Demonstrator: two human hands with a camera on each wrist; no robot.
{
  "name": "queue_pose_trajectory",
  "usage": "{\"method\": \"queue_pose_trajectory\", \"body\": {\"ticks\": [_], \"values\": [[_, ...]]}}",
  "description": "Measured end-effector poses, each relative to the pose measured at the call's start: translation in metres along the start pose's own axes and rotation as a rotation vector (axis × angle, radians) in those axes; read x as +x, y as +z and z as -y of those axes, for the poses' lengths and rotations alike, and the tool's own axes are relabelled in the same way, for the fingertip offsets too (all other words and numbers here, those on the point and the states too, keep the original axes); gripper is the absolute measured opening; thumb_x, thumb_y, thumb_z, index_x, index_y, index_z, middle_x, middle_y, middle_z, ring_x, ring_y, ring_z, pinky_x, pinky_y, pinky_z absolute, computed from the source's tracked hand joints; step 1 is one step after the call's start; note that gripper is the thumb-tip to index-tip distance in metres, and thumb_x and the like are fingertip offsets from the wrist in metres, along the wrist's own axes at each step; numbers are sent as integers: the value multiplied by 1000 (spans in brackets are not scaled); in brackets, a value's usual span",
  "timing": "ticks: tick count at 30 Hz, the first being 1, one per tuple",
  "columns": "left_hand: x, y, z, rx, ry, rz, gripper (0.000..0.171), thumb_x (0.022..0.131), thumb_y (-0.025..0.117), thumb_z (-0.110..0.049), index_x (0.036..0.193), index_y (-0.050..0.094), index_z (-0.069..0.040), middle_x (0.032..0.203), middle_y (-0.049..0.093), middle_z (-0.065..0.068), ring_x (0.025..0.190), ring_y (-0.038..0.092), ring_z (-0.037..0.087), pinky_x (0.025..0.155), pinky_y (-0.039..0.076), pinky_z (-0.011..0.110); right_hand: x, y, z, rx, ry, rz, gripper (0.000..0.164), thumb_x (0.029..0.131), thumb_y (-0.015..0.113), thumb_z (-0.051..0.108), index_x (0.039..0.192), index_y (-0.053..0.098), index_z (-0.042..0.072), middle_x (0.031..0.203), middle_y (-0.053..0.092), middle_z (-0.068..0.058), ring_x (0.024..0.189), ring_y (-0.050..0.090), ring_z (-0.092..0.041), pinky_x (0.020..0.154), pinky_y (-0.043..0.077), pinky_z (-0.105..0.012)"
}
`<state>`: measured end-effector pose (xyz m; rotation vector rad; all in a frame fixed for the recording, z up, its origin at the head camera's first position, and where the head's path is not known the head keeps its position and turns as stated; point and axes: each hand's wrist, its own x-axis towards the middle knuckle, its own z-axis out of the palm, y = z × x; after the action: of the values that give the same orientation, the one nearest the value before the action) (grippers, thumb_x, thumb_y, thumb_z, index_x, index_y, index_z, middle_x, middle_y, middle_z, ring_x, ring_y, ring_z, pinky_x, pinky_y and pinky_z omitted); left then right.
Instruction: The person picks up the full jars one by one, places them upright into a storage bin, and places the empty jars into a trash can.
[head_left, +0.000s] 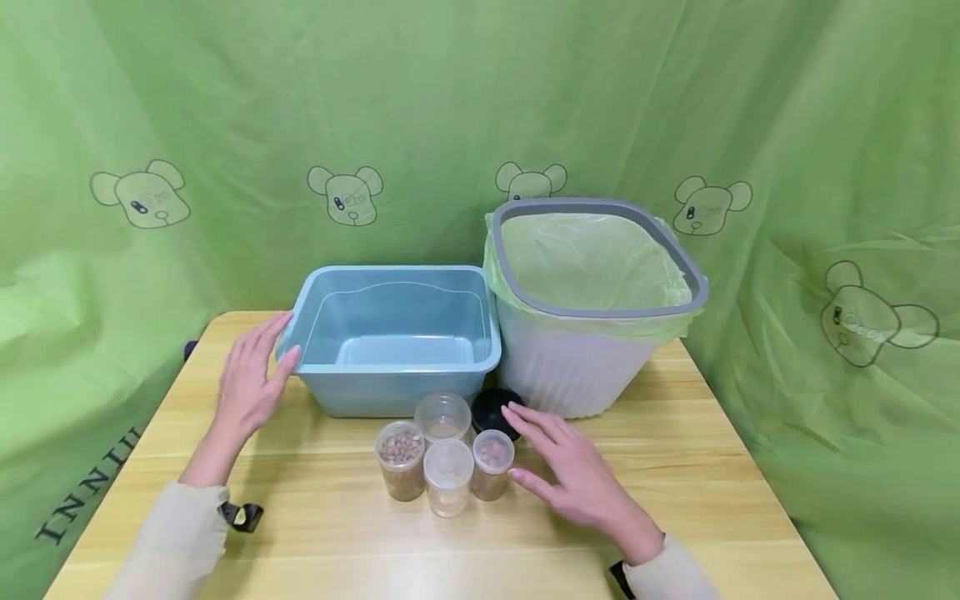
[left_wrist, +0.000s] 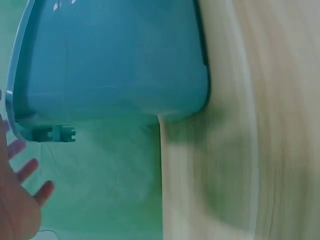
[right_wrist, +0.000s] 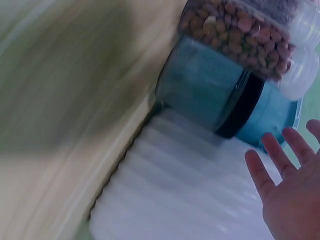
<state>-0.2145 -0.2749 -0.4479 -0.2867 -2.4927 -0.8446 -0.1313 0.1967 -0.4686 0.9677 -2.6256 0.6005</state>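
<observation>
At the left rim of a light blue plastic basin (head_left: 390,392) is my left hand (head_left: 250,379), its fingers and thumb extended; whether it bears on the rim I cannot tell. Over the table's middle, my right hand (head_left: 573,471) hovers with spread fingers beside a clear jar with a black lid (head_left: 495,414). Close by stands a smaller jar of brown pellets (head_left: 491,479) under a translucent lid; in the right wrist view, the pellets (right_wrist: 240,35) show through its side. To its left are a clear jar (head_left: 447,479), another brown-filled jar (head_left: 402,475) and a clear container (head_left: 442,417) behind.
Right of the basin stands a white ribbed bin (head_left: 570,367) with a grey rim and a green liner bag (head_left: 600,258). Everything rests on a wooden table (head_left: 337,542). Green cloth (head_left: 435,100) with bear drawings hangs behind and at both sides.
</observation>
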Motion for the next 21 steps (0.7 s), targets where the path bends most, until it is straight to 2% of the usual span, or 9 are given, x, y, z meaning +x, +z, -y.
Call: {"method": "queue_pose_trajectory", "body": {"ticks": [3, 7, 12, 21], "values": [[9, 5, 3, -95, -72, 53, 58, 108, 48, -39, 162, 37, -22, 166, 34, 18, 149, 31, 48, 114, 24, 77, 2, 5, 5, 24, -1, 20, 75, 98, 66, 47, 163, 34, 29, 165, 40, 5, 143, 48, -22, 107, 50, -53], [12, 11, 4, -164, -106, 81, 58, 108, 48, -37, 162, 36, -19, 166, 32, 21, 150, 28, 49, 115, 22, 78, 3, 10, 8, 49, 7, 53, 75, 97, 68, 49, 162, 37, 29, 163, 42, 5, 141, 49, -21, 109, 50, -52], [13, 14, 5, -238, -109, 78, 58, 107, 52, -28, 161, 37, -13, 165, 31, 23, 150, 30, 49, 118, 23, 74, 5, 14, 9, 67, 18, 63, 74, 94, 72, 49, 159, 42, 29, 158, 48, 6, 140, 50, -19, 110, 50, -51], [11, 21, 10, -373, -119, 52, 54, 107, 50, -17, 159, 38, -6, 167, 27, 24, 152, 26, 49, 121, 21, 72, 8, 19, 9, 89, -22, 25, 73, 88, 83, 34, 153, 51, 26, 142, 59, 8, 127, 56, -13, 104, 54, -44]]}}
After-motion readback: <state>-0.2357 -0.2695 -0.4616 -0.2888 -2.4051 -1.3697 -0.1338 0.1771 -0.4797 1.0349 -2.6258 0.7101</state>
